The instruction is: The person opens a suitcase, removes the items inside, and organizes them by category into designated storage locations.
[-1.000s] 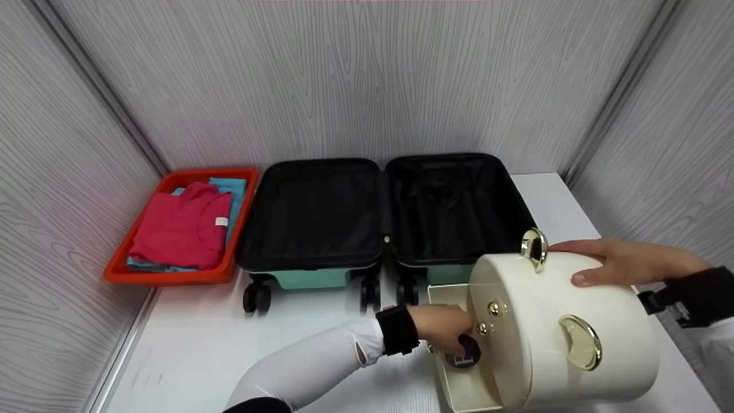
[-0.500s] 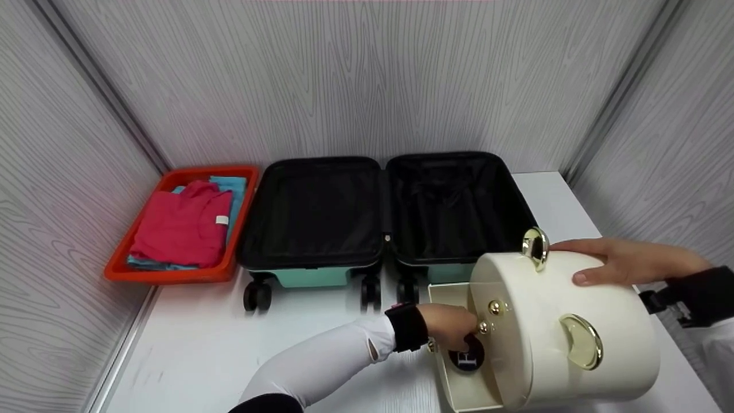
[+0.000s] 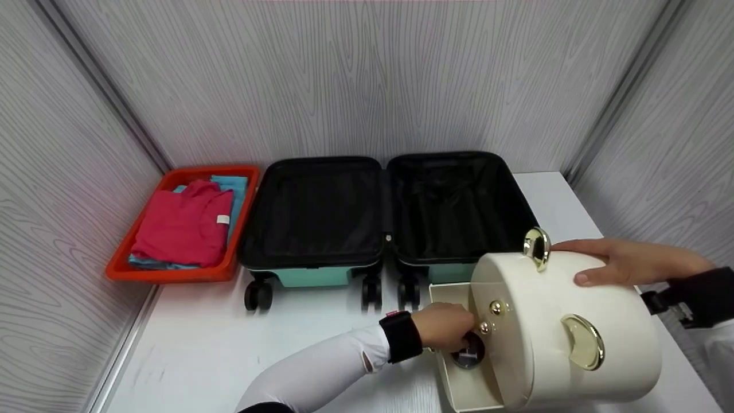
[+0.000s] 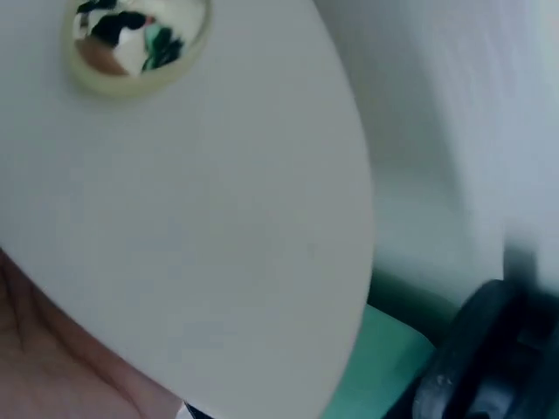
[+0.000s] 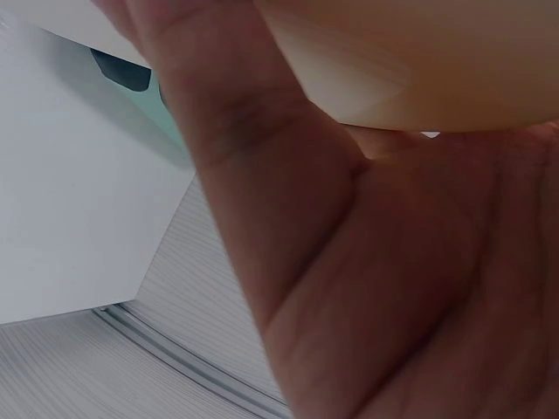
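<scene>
A cream cosmetic case (image 3: 573, 327) with rounded sides and gold handles stands at the right front in the head view. Its drawer (image 3: 476, 396) is pulled out toward the left. My left hand (image 3: 444, 328) reaches into that drawer and pinches a round black compact (image 3: 469, 350) near its edge; some of the fingertips are hidden. On the curved top of the case rests my right hand (image 3: 625, 263), with its thumb lying along the surface. The right wrist view shows the palm of the right hand (image 5: 384, 288) close against the case.
A mint-green suitcase (image 3: 315, 275) with black lining lies spread open behind the case, its wheels facing me. Left of it stands a red-orange basket (image 3: 172, 276) holding a folded pink garment (image 3: 183, 226) and blue cloth (image 3: 238, 189). Patterned grey walls enclose the table.
My left hand has shifted slightly within the drawer, and the compact has moved a little and now tilts, its white mark less visible. My right hand stays on the case.
</scene>
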{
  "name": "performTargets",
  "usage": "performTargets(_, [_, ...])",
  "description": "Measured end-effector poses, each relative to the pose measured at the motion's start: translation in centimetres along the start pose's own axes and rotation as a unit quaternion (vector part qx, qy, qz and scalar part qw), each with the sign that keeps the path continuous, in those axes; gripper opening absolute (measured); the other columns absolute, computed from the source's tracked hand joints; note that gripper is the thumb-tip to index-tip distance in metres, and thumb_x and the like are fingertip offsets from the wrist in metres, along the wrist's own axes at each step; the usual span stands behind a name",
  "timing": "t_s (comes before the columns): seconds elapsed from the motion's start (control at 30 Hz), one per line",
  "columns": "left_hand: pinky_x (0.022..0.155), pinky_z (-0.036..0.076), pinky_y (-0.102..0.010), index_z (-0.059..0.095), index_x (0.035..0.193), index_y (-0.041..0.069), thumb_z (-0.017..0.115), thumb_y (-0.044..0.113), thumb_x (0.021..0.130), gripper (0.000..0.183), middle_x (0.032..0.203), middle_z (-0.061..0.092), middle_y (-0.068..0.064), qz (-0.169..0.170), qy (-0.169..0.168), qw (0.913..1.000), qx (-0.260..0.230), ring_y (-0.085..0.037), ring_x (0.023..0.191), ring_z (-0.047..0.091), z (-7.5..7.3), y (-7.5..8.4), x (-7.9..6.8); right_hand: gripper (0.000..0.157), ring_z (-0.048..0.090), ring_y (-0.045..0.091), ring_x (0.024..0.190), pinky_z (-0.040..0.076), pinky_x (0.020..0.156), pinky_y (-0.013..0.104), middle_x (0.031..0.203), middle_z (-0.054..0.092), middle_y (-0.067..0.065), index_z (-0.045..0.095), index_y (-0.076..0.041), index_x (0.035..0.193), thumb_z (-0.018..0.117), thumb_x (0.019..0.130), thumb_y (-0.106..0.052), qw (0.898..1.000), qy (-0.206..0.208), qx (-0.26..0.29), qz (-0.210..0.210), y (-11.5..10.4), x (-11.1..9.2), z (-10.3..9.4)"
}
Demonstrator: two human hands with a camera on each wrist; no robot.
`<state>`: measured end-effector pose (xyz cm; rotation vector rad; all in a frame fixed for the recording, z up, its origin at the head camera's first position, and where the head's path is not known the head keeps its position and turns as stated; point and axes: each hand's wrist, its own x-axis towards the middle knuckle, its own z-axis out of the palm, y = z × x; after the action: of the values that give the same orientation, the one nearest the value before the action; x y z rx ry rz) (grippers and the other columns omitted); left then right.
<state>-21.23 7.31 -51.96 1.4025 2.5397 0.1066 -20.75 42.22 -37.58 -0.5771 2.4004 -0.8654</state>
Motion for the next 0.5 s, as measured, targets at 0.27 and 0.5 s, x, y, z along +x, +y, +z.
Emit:
performTargets(0.27, [0.090, 0.058, -0.022, 0.079, 0.115, 0.012, 0.074, 0.025, 0.101, 0.020, 0.113, 0.080, 0.000, 0.019, 0.103, 0.9898, -0.096, -0.011, 0.103, 0.074, -2.0, -3.1, -3.8, 0.061, 0.073, 0.003, 0.100, 0.060, 0.084, 0.023, 0.119, 0.074, -0.008, 0.049, -0.029, 0.163, 0.069, 0.107, -0.015, 1.000, 0.006, -0.007, 0.009, -0.1, -0.1, 0.1])
performTargets(0.5, [0.062, 0.043, -0.021, 0.078, 0.098, 0.011, 0.086, 0.036, 0.089, 0.028, 0.081, 0.066, 0.009, -0.065, 0.029, 0.9894, -0.127, -0.004, 0.071, 0.055, -0.4, -5.1, -7.8, 0.061, 0.071, 0.002, 0.102, 0.059, 0.085, 0.023, 0.123, 0.071, -0.011, 0.048, -0.020, 0.164, 0.069, 0.107, -0.015, 1.000, 0.009, -0.016, 0.002, 0.1, -0.1, 0.1])
